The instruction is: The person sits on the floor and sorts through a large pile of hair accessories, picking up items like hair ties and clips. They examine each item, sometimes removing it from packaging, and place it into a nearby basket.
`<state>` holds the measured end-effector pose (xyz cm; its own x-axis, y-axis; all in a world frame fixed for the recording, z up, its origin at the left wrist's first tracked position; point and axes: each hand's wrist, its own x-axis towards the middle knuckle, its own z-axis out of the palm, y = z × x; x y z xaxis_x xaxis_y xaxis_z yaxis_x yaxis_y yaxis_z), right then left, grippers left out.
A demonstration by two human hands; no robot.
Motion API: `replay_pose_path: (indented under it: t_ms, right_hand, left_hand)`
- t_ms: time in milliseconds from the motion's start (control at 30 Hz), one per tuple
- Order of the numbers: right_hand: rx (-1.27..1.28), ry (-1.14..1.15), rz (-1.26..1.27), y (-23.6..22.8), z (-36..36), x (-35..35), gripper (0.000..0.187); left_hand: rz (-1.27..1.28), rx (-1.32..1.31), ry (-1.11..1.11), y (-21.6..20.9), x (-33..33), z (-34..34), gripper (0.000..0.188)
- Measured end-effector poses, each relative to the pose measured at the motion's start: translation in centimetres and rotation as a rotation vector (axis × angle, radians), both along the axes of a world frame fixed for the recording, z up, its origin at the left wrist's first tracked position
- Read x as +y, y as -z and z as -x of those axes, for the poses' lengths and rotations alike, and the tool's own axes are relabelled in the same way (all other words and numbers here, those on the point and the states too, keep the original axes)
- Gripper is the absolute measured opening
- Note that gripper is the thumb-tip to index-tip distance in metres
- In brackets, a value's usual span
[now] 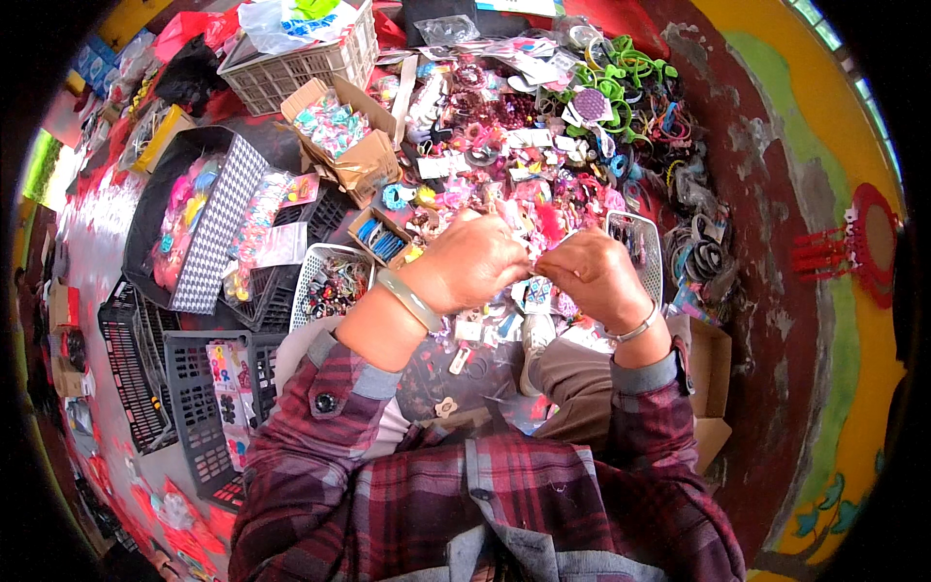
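Observation:
My left hand (473,254) and my right hand (595,275) meet fingertip to fingertip over a large heap of small hair accessories (504,179). Both have their fingers pinched together; whatever lies between them is too small or hidden to name. Just below the fingertips shows a small card with a blue and white pattern (537,295); I cannot tell whether it hangs from the fingers or lies beneath. A pink-red fluffy piece (550,221) rests in the heap beyond my hands.
To the left are a white basket of small mixed pieces (308,281), an open cardboard box (385,145), a houndstooth-sided box (221,218) and black crates (194,427). Another white basket (640,225) stands by my right hand. Green headbands (621,82) pile up at the far right.

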<state>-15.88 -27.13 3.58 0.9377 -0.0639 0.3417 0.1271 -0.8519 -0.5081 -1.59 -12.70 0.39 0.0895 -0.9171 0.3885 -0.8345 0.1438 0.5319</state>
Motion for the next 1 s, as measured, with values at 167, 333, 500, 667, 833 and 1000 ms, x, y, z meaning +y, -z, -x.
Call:
replay_pose_path:
  t_ms: [167,333,500,667,833,1000]
  right_hand:
    - [0.018,-0.028,0.059,-0.2,0.2,-0.2,0.007]
    - [-0.004,-0.002,0.03,-0.6,0.1,-0.5,0.005]
    - [-0.079,-0.022,0.001,-0.4,0.3,-1.0,0.006]
    - [-0.034,0.035,-0.124,-0.6,0.6,-1.3,0.004]
    - [0.007,0.317,-0.674,0.4,2.0,-4.7,0.011]
    - [-0.004,0.25,-1.284,1.4,0.7,-3.6,0.049]
  left_hand:
    - [-0.047,0.027,0.036,0.1,0.2,-0.4,0.011]
    - [-0.084,0.113,0.052,0.1,0.5,-1.4,0.012]
    - [-0.157,0.277,0.08,-0.3,0.8,-1.4,0.014]
    - [-0.237,0.39,0.08,-1.6,1.3,-1.4,0.017]
    - [-0.195,0.891,0.008,-2.2,2.0,-2.4,0.018]
    - [0.151,1.535,0.01,-2.7,1.9,-2.9,0.018]
